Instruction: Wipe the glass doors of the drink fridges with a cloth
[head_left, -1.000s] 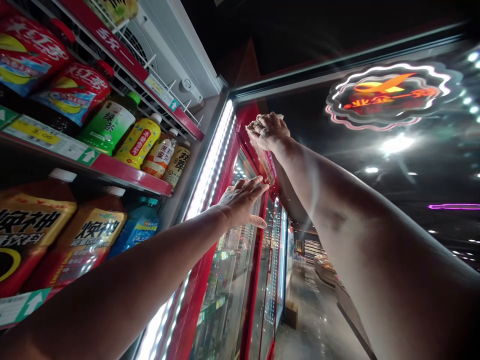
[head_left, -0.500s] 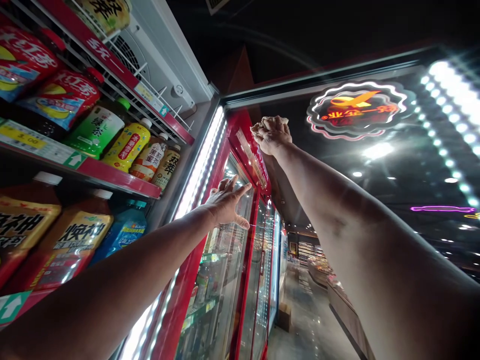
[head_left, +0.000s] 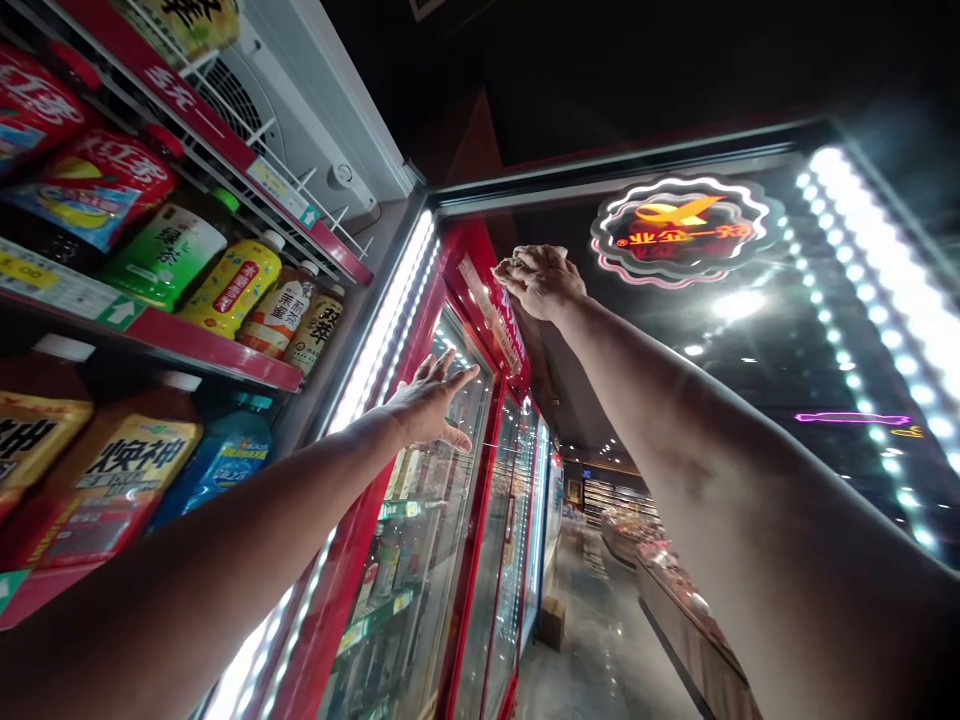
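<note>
Ahead of me is the glass door (head_left: 622,390) of a drinks cooler, standing ajar with light strips along its sides. High on the pane, my right hand (head_left: 551,285) presses a crumpled pale cloth (head_left: 529,265) against the glass, fingers closed over it. Lower and to the left, my left hand (head_left: 435,402) is stretched out with its fingers spread, at the pane near the left light strip (head_left: 382,325). It holds nothing. A glowing scalloped sign (head_left: 679,230) shows to the right of the cloth.
Cooler shelves on the left carry several bottles, among them a green tea bottle (head_left: 169,250) and a blue bottle (head_left: 225,450). Beyond the glass are red-framed coolers (head_left: 487,520), a cardboard box (head_left: 553,625) on the floor and a wooden display counter (head_left: 694,640).
The view has turned slightly right, so shelves and sign sit further left. My right hand with the cloth has slid a little toward the sign. My left hand stays by the light strip.
</note>
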